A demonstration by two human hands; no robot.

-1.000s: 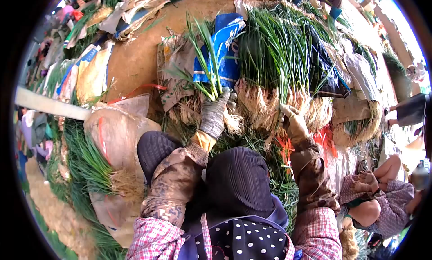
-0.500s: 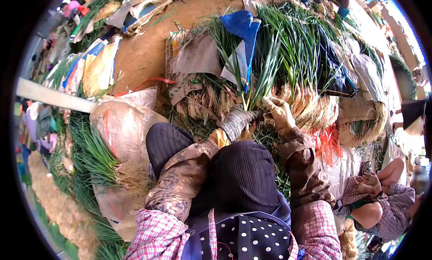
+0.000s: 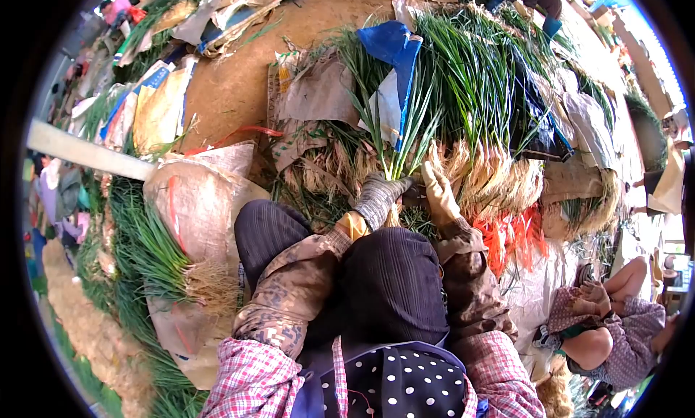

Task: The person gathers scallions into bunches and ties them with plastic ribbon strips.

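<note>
My left hand (image 3: 378, 199), in a grey glove with a yellow cuff, is wrapped round the pale stems of a small bunch of long green chive-like stalks (image 3: 393, 167). The leaves fan upward and away from me, and roots hang just below the fist. Close on the right, my right hand (image 3: 439, 190) wears a tan glove, its fingers stretched out beside the stalks with nothing visibly held. Just beyond both hands lies a thick heap of similar green plants (image 3: 463, 70), their stringy pale roots (image 3: 499, 175) turned towards me.
A blue-and-white plastic sheet (image 3: 391, 45) lies over part of the heap. Red plastic strings (image 3: 510, 237) are right of my right arm. On the left, another green bundle (image 3: 163, 251) rests on a sack (image 3: 199, 193). A seated person (image 3: 608, 324) is at the lower right.
My right hand has gone from curled fingers at the leaves to straightened fingers, slightly lower and to the left. The bunch's leaves have spread apart; my left hand keeps its hold.
</note>
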